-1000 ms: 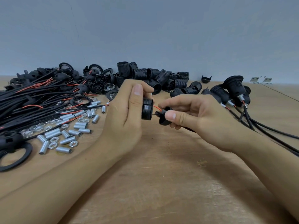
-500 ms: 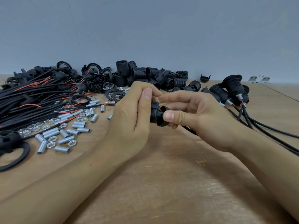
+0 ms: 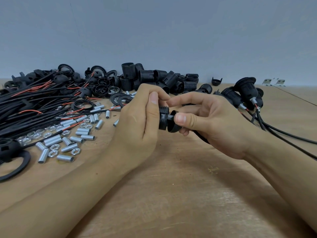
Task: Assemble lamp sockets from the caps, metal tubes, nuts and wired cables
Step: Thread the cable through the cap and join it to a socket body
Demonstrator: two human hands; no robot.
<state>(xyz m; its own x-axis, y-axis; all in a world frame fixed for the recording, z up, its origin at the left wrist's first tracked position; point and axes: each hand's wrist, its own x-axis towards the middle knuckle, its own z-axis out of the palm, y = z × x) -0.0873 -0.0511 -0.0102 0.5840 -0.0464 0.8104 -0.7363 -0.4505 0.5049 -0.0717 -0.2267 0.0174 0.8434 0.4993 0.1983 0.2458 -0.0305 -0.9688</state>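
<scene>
1. The left hand (image 3: 137, 124) grips the threaded socket body (image 3: 163, 118); the right hand (image 3: 211, 121) pinches the black cap (image 3: 172, 125) on its cable (image 3: 291, 136), above the middle of the desk (image 3: 171, 194).
2. The person does best keeping both parts coaxial, tucking the wires inside, then twisting gently.
3. A second ago a gap with red wire showed between the parts; now they meet.
</scene>
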